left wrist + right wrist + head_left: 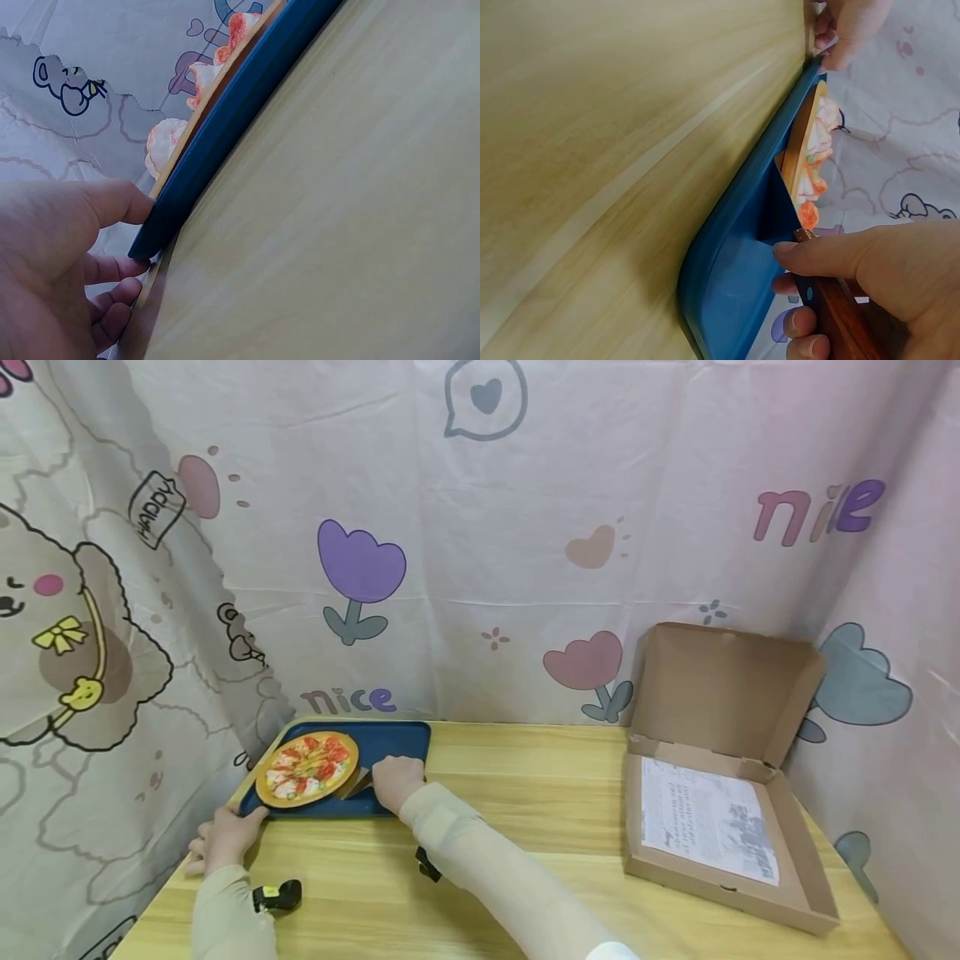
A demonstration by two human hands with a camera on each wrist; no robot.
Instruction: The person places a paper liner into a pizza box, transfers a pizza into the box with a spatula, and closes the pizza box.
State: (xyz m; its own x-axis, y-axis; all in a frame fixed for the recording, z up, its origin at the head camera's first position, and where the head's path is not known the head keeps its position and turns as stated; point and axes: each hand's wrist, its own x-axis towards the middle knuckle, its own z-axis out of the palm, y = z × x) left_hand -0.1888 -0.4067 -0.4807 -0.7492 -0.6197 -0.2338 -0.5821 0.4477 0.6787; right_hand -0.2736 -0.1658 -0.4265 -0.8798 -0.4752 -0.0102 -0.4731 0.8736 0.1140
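Observation:
A round pizza [309, 768] with red and white toppings lies on the left part of a blue tray [397, 737]. My right hand [399, 783] grips the wooden handle [846, 315] of a pizza server, thumb along its top. The server's blade [354, 783] slants toward the pizza's right edge; whether its tip is under the crust is hard to tell. At the tray's near left corner, my left hand [227, 838] holds the rim, its thumb on top and a finger below in the left wrist view.
An open cardboard box [727, 902] stands at the right of the wooden table [517, 793], its lid raised against the back curtain [480, 527]. Printed paper [701, 818] lines its bottom. Another patterned curtain hangs close along the left side.

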